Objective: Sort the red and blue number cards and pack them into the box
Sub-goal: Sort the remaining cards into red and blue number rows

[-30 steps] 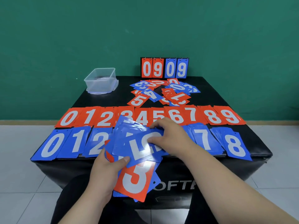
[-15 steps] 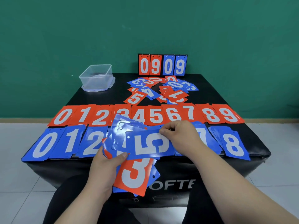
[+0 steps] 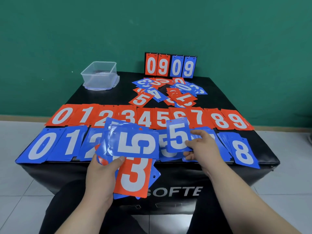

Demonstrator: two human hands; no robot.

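My left hand (image 3: 103, 173) grips a fanned stack of cards (image 3: 135, 149) at the table's front edge, with a sideways blue 5 on top and a red 3 below. My right hand (image 3: 200, 147) pinches a single blue 5 card (image 3: 178, 135), upright, over the blue row near a lying blue 5. A red row (image 3: 145, 118) runs 0 to 9 across the table. In front of it lies a blue row (image 3: 42, 146) showing 0, 1, 2 on the left and 8 on the right; its middle is hidden by my hands. A clear plastic box (image 3: 100, 75) stands at the back left.
A loose heap of mixed red and blue cards (image 3: 168, 92) lies at the back centre. Behind it stands a flip scoreboard (image 3: 170, 65) reading 09 09. The black table (image 3: 219, 92) has a green wall behind and tiled floor on both sides.
My right hand pulled a blue 5 off the stack, turned it upright and carried it right over the blue row. The left hand kept hold of the stack.
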